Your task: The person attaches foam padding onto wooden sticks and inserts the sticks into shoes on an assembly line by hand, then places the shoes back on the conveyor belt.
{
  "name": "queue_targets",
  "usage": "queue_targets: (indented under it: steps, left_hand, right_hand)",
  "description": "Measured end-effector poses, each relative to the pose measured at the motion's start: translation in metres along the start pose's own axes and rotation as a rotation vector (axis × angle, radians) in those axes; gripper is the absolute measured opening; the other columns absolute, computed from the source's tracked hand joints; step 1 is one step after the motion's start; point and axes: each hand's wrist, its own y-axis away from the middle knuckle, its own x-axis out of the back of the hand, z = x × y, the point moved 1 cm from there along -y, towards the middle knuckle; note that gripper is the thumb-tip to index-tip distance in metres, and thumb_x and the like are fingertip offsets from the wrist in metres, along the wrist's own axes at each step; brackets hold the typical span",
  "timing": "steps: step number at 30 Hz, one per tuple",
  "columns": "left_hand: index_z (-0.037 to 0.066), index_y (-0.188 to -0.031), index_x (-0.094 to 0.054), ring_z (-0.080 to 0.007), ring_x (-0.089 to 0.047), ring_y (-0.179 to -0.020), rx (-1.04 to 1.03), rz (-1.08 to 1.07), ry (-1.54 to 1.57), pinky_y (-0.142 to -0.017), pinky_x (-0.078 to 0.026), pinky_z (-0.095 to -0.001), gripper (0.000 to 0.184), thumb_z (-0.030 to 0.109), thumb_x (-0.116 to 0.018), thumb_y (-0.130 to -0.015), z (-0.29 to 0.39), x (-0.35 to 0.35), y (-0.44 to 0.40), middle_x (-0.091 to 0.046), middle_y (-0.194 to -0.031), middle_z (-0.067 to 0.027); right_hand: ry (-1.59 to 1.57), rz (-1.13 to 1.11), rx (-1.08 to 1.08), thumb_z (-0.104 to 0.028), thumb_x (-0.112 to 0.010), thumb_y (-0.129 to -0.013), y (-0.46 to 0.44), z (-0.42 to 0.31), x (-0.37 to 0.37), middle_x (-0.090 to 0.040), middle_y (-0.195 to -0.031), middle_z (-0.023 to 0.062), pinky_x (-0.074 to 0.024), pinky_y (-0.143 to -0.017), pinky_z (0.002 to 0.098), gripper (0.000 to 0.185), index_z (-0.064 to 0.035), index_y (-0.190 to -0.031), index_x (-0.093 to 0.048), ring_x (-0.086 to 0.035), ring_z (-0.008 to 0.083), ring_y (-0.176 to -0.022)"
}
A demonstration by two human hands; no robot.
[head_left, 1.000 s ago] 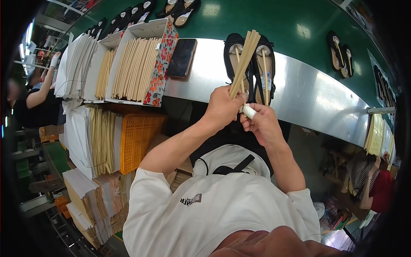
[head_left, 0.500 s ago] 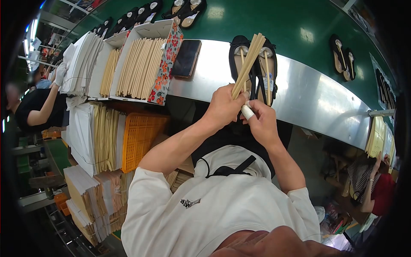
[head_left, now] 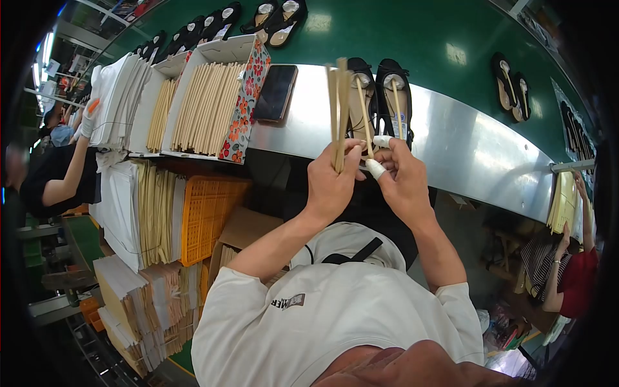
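My left hand (head_left: 331, 184) is closed around a bundle of thin wooden sticks (head_left: 338, 109), which point up and away from me. My right hand (head_left: 405, 177), with white coverings on its thumb and forefinger, is closed at the near end of a wooden stick (head_left: 363, 109). That stick lies lengthwise in the left shoe of a black pair (head_left: 356, 72), whose heel end is partly hidden by my hands. The right shoe (head_left: 405, 103) beside it has a stick inside, white stuffing in the toe and a blue-marked label.
A flowered box (head_left: 245, 106) full of sticks stands left, beside a phone (head_left: 276, 93) on the metal ledge (head_left: 471, 129). More black shoes (head_left: 287, 22) sit on the green surface (head_left: 380, 26). An orange crate (head_left: 206, 219) and paper stacks are lower left. Co-workers are at both sides.
My left hand has moved left and down, and its stick bundle now stands more upright. My right fingers have spread around the stick's near end at the left shoe.
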Motion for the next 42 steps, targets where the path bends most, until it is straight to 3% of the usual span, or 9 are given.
queue_targets:
  steps: [3, 5, 9, 16, 21, 31, 34, 36, 42]
  left_hand:
    - [-0.003, -0.105, -0.069, -0.0101, -0.065, -0.061, -0.191, 0.178, 0.11, -0.047, -0.048, -0.026, 0.029, 0.026, -0.065, -0.105, -0.021, 0.0, 0.005, -0.074, -0.088, -0.0081]
    - [-0.001, -0.105, -0.069, -0.0098, -0.068, -0.065, 0.132, 0.119, 0.209, -0.044, -0.046, -0.0233, 0.03, 0.028, -0.066, -0.105, -0.028, -0.001, 0.006, -0.075, -0.094, -0.0089]
    - [0.001, -0.112, -0.067, -0.0106, -0.071, -0.072, 0.317, 0.077, 0.512, -0.041, -0.042, -0.0208, 0.028, 0.027, -0.067, -0.104, -0.026, -0.011, -0.006, -0.075, -0.099, -0.0092]
    - [-0.001, -0.116, -0.063, -0.0092, -0.069, -0.07, 0.232, 0.086, 0.615, -0.04, -0.041, -0.0197, 0.024, 0.018, -0.069, -0.102, -0.036, -0.022, -0.008, -0.073, -0.099, -0.0071]
    - [-0.004, -0.117, -0.061, -0.0099, -0.07, -0.07, 0.17, 0.057, 0.504, -0.04, -0.043, -0.0208, 0.024, 0.013, -0.068, -0.101, -0.034, -0.022, -0.006, -0.073, -0.094, -0.0087]
    - [-0.002, -0.114, -0.061, -0.0144, -0.075, -0.08, 0.215, 0.003, 0.564, -0.041, -0.041, -0.0205, 0.019, 0.013, -0.065, -0.103, -0.029, -0.011, -0.007, -0.073, -0.096, -0.0095]
    - [0.003, -0.114, -0.058, -0.0128, -0.074, -0.087, 0.32, -0.012, 0.584, -0.042, -0.039, -0.0205, 0.018, 0.016, -0.064, -0.104, -0.029, -0.009, -0.005, -0.071, -0.099, -0.0059]
    - [0.007, -0.114, -0.055, -0.0103, -0.071, -0.09, 0.396, -0.013, 0.68, -0.042, -0.037, -0.0207, 0.019, 0.021, -0.064, -0.105, -0.025, -0.008, -0.001, -0.067, -0.102, -0.0024]
    - [0.012, -0.115, -0.053, -0.0048, -0.065, -0.083, 0.347, -0.022, 0.691, -0.044, -0.037, -0.0194, 0.021, 0.026, -0.066, -0.106, -0.019, -0.016, 0.007, -0.064, -0.098, 0.0011]
  right_hand:
    - [0.003, -0.074, -0.003, 0.002, -0.07, -0.092, -0.004, 0.004, 0.003, -0.073, -0.094, 0.0063, -0.0529, -0.068, 0.0253, 0.029, 0.0026, -0.119, -0.061, -0.068, 0.0104, -0.081]
    - [-0.001, -0.093, -0.013, 0.003, -0.069, -0.092, -0.006, 0.003, 0.003, -0.072, -0.093, 0.0056, -0.0527, -0.069, 0.0247, 0.028, 0.0024, -0.119, -0.061, -0.068, 0.0098, -0.081]
    - [-0.026, -0.131, -0.048, 0.004, -0.067, -0.092, -0.011, -0.002, 0.004, -0.073, -0.093, 0.0057, -0.0528, -0.069, 0.0244, 0.027, 0.0023, -0.118, -0.061, -0.068, 0.0095, -0.081]
    - [-0.095, -0.077, -0.046, 0.007, -0.067, -0.091, -0.01, -0.007, 0.003, -0.074, -0.094, 0.0091, -0.0562, -0.071, 0.0272, 0.025, 0.0038, -0.115, -0.065, -0.072, 0.0131, -0.083]
    - [0.19, 0.14, 0.31, 0.01, -0.07, -0.086, -0.006, 0.002, -0.005, -0.075, -0.099, 0.0158, -0.0605, -0.072, 0.0348, 0.022, 0.0027, -0.106, -0.07, -0.076, 0.0262, -0.085]
    - [0.369, 0.26, 0.633, 0.011, -0.072, -0.081, -0.015, 0.013, -0.015, -0.073, -0.093, 0.013, -0.0555, -0.065, 0.0371, 0.024, -0.0009, -0.101, -0.072, -0.069, 0.0319, -0.075]
    - [0.323, 0.245, 0.59, 0.01, -0.072, -0.081, -0.011, 0.018, -0.015, -0.073, -0.092, 0.0129, -0.0532, -0.063, 0.0373, 0.022, -0.0008, -0.1, -0.072, -0.068, 0.0306, -0.074]
    - [0.281, 0.145, 0.41, 0.008, -0.072, -0.083, -0.009, 0.017, -0.013, -0.073, -0.09, 0.0124, -0.0548, -0.065, 0.0362, 0.021, -0.0006, -0.101, -0.072, -0.071, 0.0302, -0.076]
    - [0.146, 0.096, 0.214, 0.009, -0.066, -0.083, -0.003, 0.004, -0.009, -0.075, -0.095, 0.0172, -0.0569, -0.074, 0.0448, 0.027, 0.0011, -0.109, -0.067, -0.072, 0.0376, -0.085]
